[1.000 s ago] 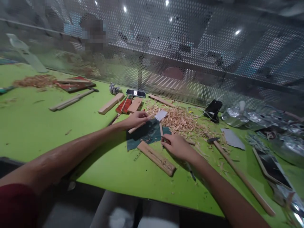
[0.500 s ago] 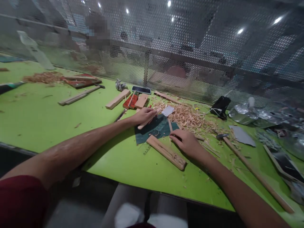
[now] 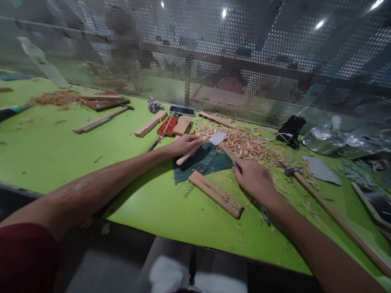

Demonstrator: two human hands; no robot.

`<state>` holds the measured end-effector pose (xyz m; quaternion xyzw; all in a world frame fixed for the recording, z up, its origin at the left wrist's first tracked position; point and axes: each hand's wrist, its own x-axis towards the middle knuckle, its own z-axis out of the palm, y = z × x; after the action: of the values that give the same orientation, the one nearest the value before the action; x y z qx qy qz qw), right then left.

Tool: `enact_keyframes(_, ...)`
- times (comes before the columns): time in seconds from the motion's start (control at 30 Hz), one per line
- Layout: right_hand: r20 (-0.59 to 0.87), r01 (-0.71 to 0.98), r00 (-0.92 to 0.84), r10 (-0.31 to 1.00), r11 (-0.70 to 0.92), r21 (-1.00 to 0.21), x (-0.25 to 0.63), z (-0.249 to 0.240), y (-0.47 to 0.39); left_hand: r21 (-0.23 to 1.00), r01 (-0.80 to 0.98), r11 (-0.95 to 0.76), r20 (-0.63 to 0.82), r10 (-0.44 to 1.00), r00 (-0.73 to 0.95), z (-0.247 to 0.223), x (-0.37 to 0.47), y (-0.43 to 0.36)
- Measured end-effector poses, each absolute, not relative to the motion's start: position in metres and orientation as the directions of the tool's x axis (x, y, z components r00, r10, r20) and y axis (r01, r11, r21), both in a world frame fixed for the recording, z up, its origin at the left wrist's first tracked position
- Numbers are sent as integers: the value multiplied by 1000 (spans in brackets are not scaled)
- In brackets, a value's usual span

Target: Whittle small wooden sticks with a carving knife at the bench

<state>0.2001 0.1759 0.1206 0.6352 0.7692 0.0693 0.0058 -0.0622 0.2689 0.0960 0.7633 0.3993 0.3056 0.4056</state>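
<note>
Phone (image 3: 182, 111) lies near a crumpled grey wad (image 3: 154, 105)

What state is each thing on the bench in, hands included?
Left hand, closed on a pale wood strip.
Right hand, closed on a thin stick-like piece.
Marked wood block, lying flat, not held.
Dark green mat, spread on the table.
Shavings, heaped loose.
Hammer, lying down, not held.
Far phone, face up, screen looking dark.

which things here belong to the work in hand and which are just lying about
Seemingly in use:
- wood strip, in the left hand
- stick, in the right hand
- mat

Seemingly just lying about:
- far phone
- black pouch
- grey sheet
</note>
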Motion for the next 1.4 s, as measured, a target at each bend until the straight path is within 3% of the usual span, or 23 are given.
enact_keyframes(0.1,53,980,-146,988,137,141,199,124,176,864,319,-389,174,826,536,91,-65,274)
enact_keyframes(0.23,56,984,-139,989,131,118,195,124,172,947,200,-250,77,783,617,84,-70,280)
enact_keyframes(0.53,129,967,-199,972,216,-135,197,116,173,969,163,-187,37,758,651,88,-75,284)
enact_keyframes(0.73,136,976,-195,971,206,-72,199,107,174,970,164,-178,42,791,610,80,-70,287)
enact_keyframes(0.93,116,981,-179,977,185,-51,202,113,175,967,157,-200,107,881,461,79,-72,287)
enact_keyframes(1.0,154,982,-157,976,171,-82,207,118,178,891,289,-350,206,879,431,83,-74,288)
enact_keyframes(1.13,222,952,-183,958,229,-203,211,128,180,569,573,-591,373,805,461,84,-78,292)
enact_keyframes(1.2,151,877,-351,924,381,-292,207,130,173,481,622,-618,381,786,486,81,-77,293)
enact_keyframes(1.3,93,673,-654,751,634,-381,195,133,154,392,642,-659,415,750,516,77,-74,291)
enact_keyframes(1.4,77,585,-779,622,766,-267,186,135,138,282,651,-705,462,694,552,76,-70,285)
